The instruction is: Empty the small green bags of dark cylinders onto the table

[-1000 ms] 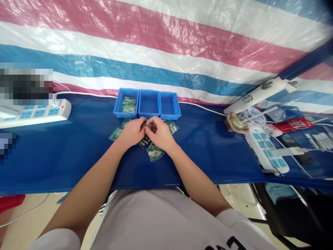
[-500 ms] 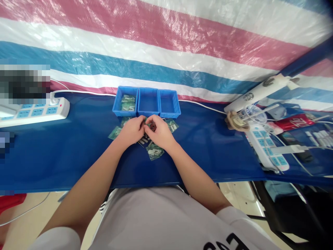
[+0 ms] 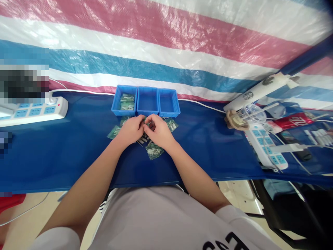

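Fingers curled inward, a person's left hand [image 3: 131, 128] and right hand [image 3: 162, 132] come together over a blue desk [image 3: 208, 146]; whether they grip anything cannot be told. Small metal pieces [image 3: 142, 140] lie between the hands on the near side, with green packets [image 3: 154, 151] beyond either hand and nearer the person. Behind stand three blue bins [image 3: 147, 103], the leftmost holding similar packets.
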A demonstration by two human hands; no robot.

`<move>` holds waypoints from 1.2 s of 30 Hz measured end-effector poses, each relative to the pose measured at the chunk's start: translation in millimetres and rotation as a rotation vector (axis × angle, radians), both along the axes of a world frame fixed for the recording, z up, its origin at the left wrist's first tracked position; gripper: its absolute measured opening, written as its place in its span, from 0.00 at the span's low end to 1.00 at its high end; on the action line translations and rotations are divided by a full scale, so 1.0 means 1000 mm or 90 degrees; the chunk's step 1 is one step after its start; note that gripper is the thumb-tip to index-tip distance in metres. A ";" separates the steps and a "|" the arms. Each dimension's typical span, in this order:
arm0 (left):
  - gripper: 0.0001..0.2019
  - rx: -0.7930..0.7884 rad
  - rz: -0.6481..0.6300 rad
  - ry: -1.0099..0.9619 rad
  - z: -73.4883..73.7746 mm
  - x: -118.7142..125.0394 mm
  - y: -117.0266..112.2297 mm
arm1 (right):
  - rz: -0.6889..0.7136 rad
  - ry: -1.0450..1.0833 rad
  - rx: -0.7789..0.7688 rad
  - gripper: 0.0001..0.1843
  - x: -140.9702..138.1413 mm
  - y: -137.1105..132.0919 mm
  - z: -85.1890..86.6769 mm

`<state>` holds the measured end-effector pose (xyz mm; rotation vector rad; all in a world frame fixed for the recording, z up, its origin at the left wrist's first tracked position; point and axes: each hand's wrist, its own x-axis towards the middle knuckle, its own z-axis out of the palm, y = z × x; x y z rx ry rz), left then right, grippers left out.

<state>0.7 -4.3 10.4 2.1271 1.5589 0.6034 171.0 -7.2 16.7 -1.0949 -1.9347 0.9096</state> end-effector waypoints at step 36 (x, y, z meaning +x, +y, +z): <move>0.10 -0.007 0.002 -0.004 0.004 0.002 -0.001 | 0.011 -0.001 0.013 0.04 0.001 0.000 -0.002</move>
